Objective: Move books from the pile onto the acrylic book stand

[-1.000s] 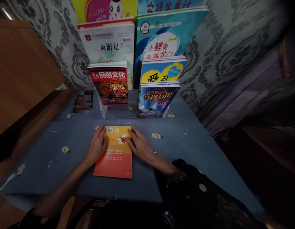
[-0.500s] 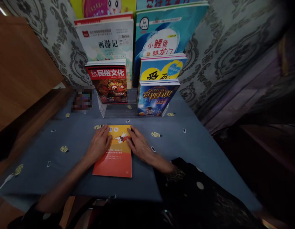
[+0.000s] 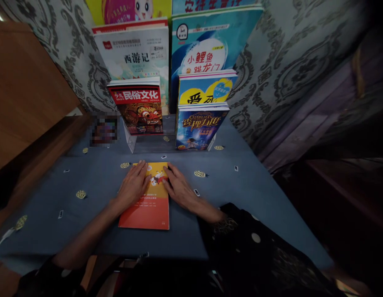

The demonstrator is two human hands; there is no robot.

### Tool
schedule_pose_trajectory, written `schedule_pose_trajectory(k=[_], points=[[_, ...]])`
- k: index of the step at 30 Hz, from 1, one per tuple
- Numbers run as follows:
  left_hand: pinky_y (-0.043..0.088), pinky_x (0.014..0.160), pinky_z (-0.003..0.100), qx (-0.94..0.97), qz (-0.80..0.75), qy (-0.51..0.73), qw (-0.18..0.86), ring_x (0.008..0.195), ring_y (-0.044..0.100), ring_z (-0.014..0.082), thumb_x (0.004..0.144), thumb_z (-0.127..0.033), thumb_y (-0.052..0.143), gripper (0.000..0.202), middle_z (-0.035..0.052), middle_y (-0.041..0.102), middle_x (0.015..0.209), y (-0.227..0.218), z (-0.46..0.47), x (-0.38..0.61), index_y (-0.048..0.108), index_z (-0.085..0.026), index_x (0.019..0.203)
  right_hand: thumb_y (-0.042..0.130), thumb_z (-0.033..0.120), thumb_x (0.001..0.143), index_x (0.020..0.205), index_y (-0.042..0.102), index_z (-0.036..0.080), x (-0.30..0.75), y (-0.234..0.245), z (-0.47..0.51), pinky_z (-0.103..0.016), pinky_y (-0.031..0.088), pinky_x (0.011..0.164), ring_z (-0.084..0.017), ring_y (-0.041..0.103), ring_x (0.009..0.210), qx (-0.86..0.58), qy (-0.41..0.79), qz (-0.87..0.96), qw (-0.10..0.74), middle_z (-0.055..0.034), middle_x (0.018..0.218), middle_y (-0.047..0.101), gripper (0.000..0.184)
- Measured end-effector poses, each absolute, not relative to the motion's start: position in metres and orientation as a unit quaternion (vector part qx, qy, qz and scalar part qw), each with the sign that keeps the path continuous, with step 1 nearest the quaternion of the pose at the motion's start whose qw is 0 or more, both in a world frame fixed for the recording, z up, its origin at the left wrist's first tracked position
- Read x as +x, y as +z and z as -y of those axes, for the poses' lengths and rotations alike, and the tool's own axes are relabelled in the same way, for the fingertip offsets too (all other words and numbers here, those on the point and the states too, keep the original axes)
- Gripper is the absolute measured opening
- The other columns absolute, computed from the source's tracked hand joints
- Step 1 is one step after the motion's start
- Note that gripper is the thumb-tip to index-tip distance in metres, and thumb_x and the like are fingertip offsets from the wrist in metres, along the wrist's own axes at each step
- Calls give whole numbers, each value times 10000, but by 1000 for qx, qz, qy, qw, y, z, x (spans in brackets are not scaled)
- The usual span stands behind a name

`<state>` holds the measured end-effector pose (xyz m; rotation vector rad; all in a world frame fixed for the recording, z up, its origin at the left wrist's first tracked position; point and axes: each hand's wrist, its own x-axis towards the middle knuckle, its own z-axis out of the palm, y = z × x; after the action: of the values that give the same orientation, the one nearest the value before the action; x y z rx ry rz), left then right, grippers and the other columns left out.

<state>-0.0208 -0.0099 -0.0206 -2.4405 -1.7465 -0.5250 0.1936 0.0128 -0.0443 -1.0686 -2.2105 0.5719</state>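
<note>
A thin book point(image 3: 148, 214) with an orange and yellow cover lies closed and flat on the cloth-covered table. My left hand point(image 3: 133, 183) rests flat over its upper left side, fingers stretched toward the top edge and covering part of the yellow area. At the upper right edge lies my right hand point(image 3: 180, 186), its fingers extended along that edge and its thumb on the cover. Neither hand lifts the book. Between them a small printed picture of figures in white and red shows.
Beyond the book stands a clear rack point(image 3: 148, 146) with several upright books, including a red one point(image 3: 142, 111) and a blue one point(image 3: 199, 130). A blurred-out item point(image 3: 104, 131) lies left of it. Patterned wall covering is behind; a wooden panel point(image 3: 27, 90) is at left.
My left hand has slid slightly right and farther onto the book, covering the barcode that showed before. My right hand stays at the upper right edge. The view has shifted a little.
</note>
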Motion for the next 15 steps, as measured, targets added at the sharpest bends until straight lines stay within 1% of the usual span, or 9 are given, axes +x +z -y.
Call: schedule_pose_trajectory(k=[6, 9, 12, 15], points=[[379, 1178, 480, -810, 562, -165, 28, 1424, 449, 284, 1038, -373, 360, 503, 198, 507, 1494, -20, 3, -10, 511, -69, 1410, 403, 366, 1024, 1472, 453, 157, 194, -47, -14, -536, 391, 1174, -316, 415, 1431, -396, 224, 832, 318, -196, 1530, 425, 497], [365, 1187, 477, -820, 550, -157, 16, 1437, 432, 274, 1044, -367, 348, 501, 184, 501, 1504, -19, 0, -3, 495, -82, 1429, 400, 365, 1025, 1481, 443, 168, 195, -47, -14, -524, 380, 1184, -302, 413, 1433, -393, 234, 827, 328, -185, 1526, 433, 498], [342, 1201, 466, -827, 541, -154, 9, 1445, 420, 259, 1050, -365, 331, 494, 163, 493, 1516, -18, -3, 4, 491, -106, 1438, 369, 362, 1030, 1505, 399, 160, 195, -47, -15, -510, 373, 1192, -283, 420, 1429, -389, 245, 820, 342, -190, 1506, 458, 517], [332, 1206, 462, -837, 525, -152, 2, 1451, 413, 246, 1053, -369, 319, 491, 150, 491, 1520, -17, -6, 11, 493, -122, 1440, 341, 341, 1031, 1533, 339, 187, 196, -49, -19, -519, 373, 1187, -268, 445, 1410, -379, 254, 810, 367, -170, 1484, 497, 525]])
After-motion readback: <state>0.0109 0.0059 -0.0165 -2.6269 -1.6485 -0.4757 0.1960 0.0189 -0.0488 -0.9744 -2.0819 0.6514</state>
